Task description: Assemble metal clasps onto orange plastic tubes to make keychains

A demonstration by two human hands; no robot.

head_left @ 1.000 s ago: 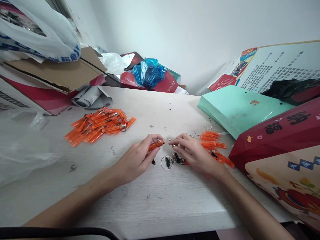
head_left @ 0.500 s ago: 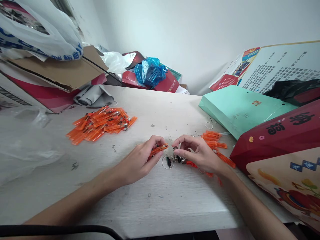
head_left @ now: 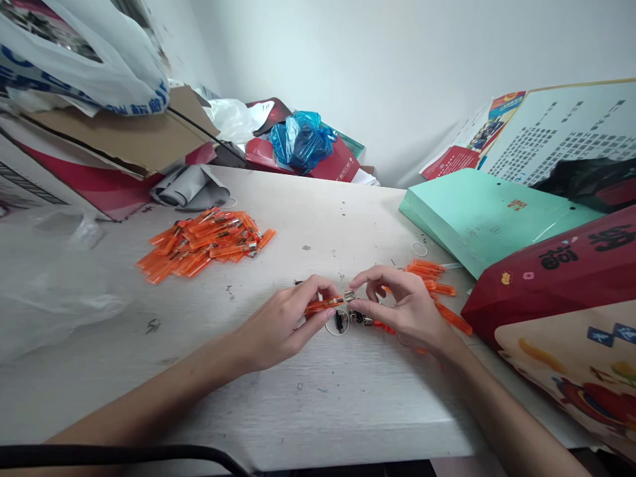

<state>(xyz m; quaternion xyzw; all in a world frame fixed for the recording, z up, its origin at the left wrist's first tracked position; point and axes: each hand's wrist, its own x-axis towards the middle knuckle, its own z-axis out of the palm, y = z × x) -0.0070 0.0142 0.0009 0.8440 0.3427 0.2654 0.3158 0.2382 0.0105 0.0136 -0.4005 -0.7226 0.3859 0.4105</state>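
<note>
My left hand [head_left: 285, 324] grips a translucent orange lighter body [head_left: 322, 305] between thumb and fingers, its end pointing right. My right hand [head_left: 402, 305] pinches a small shiny metal lighter cap [head_left: 350, 296] between thumb and forefinger, very close to that end; whether they touch I cannot tell. Beneath the hands lie small metal and black parts [head_left: 366, 320], and a white rubber band [head_left: 328, 329] around a black piece [head_left: 340, 322]. A heap of orange lighters [head_left: 209, 242], several with metal ends, lies to the left. More orange lighter bodies [head_left: 453, 319] lie beside my right hand, partly hidden by it.
A mint-green bag [head_left: 477, 212] and a dark red printed bag [head_left: 551, 278] border the right side. Clear plastic [head_left: 54, 291] and a cardboard box [head_left: 114, 146] are at left. A blue plastic bag [head_left: 303, 140] sits along the back, and another rubber band [head_left: 419, 248] lies at right.
My two hands have come closer together. The metal cap in my right hand now shows right by the end of the lighter body. The view has shifted slightly.
</note>
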